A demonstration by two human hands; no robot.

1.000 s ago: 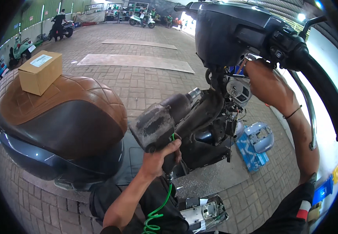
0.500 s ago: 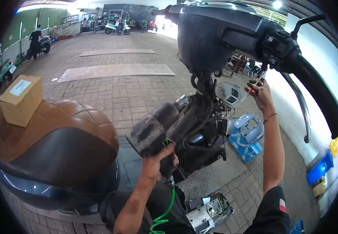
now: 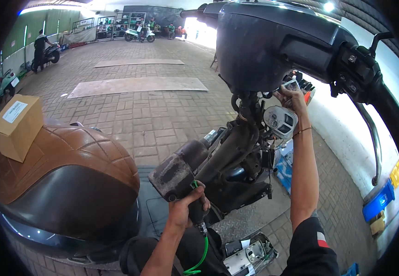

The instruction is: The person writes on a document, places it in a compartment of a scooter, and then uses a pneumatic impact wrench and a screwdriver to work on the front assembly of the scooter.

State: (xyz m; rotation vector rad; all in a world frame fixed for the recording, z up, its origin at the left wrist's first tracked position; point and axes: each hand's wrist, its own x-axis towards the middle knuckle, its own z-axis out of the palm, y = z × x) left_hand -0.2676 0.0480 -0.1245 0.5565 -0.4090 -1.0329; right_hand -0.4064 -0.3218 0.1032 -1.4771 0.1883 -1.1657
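At lower centre the left hand [image 3: 186,212] has its fingers clenched around a grimy pneumatic impact wrench [image 3: 181,172] with a green hose [image 3: 200,257]. The right hand [image 3: 293,96], upper right, grasps a small part under the scooter's handlebar cover [image 3: 264,41]. A brown cardboard box [image 3: 17,126] bearing a white rectangular label [image 3: 14,112] sits on the brown seat [image 3: 66,156] at left.

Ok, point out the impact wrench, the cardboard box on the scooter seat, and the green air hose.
impact wrench [image 3: 174,172]: head view, on its worn grey rear housing.
cardboard box [image 3: 17,126]: head view, on its brown side face.
green air hose [image 3: 202,257]: head view, on the curve below the wrench handle.
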